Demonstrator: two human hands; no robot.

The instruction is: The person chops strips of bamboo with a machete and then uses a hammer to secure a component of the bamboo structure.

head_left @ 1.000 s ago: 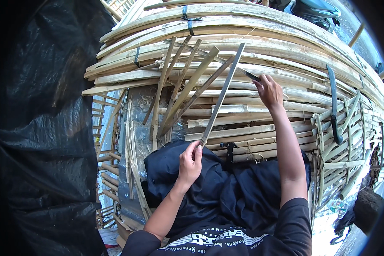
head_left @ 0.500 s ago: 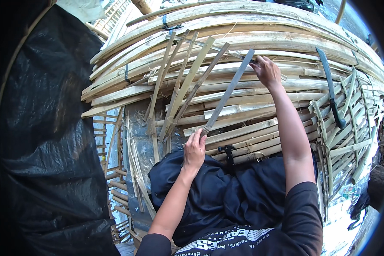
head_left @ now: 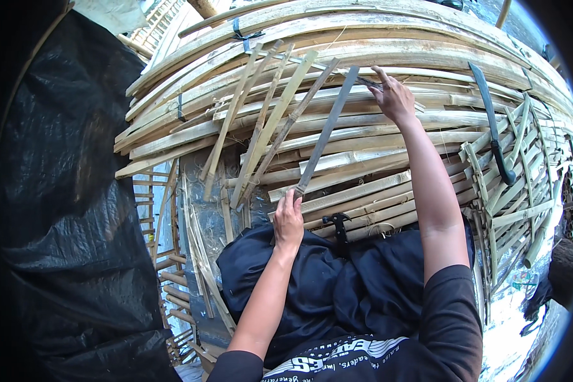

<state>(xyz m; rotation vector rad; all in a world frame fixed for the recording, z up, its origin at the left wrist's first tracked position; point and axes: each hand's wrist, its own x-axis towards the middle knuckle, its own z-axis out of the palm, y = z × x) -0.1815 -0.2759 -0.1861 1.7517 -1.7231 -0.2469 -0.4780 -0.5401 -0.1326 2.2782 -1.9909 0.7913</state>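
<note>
My left hand is closed on the lower end of a flat grey bamboo strip, which slants up and away to the right. Beyond the strip's upper end, my right hand has its index finger stretched out and its thumb apart. Just left of those fingers lies the dark end of a long thin tool; its kind is unclear, and part of it passes behind the strips. Several more bamboo strips lean side by side to the left, across a pile of split bamboo.
A machete with a black handle lies on the pile at the right. Close to my lap is a black hammer-like tool. A woven bamboo frame stands at the right edge, and black plastic sheeting hangs on the left.
My right hand has loosened from the dark end of the thin tool, and its fingers have spread. The left hand stays on the grey strip; the view has shifted slightly.
</note>
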